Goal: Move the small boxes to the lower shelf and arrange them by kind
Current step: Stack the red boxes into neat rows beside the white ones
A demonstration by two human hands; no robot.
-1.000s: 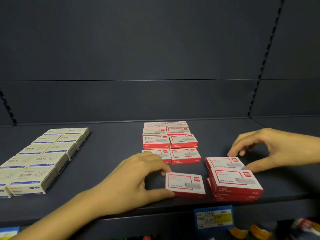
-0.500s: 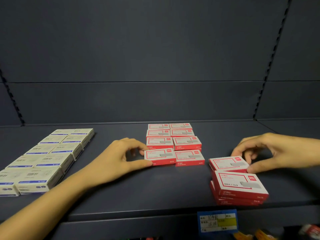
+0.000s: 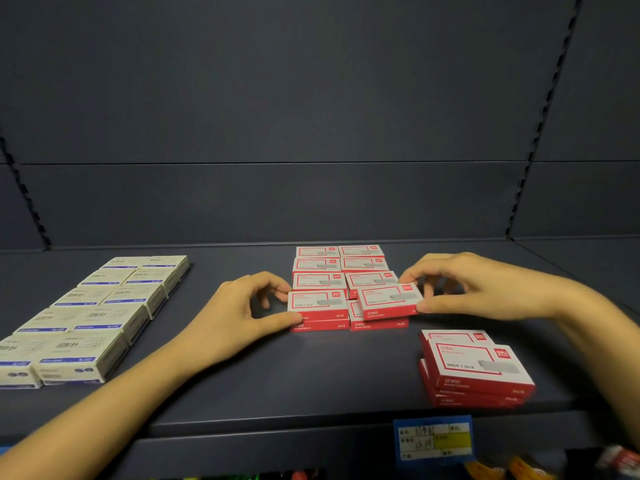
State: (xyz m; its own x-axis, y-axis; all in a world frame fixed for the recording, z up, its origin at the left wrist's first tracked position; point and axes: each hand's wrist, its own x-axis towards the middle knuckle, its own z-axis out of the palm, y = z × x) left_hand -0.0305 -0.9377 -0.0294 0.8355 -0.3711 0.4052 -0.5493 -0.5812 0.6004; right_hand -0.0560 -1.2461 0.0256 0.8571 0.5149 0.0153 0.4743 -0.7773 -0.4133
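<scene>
Red-and-white small boxes (image 3: 339,268) lie in two columns at the middle of the dark shelf (image 3: 311,382). My left hand (image 3: 239,310) pinches the front-left red box (image 3: 317,303), which sits on top of another. My right hand (image 3: 485,289) pinches a second red box (image 3: 389,299) by its right end, tilted over the front of the right column. A loose stack of red boxes (image 3: 474,368) sits near the shelf's front edge at the right. Cream boxes with blue stripes (image 3: 93,317) lie in two rows at the left.
A blue and yellow price label (image 3: 434,439) hangs on the shelf's front edge. Coloured goods show below the shelf at the bottom right. The dark back panel rises behind the boxes. Bare shelf lies between the cream rows and the red columns.
My left hand carried a red box from the shelf front onto the front-left of the red columns. My right hand lifted a box off the right stack and brought it left over the right column.
</scene>
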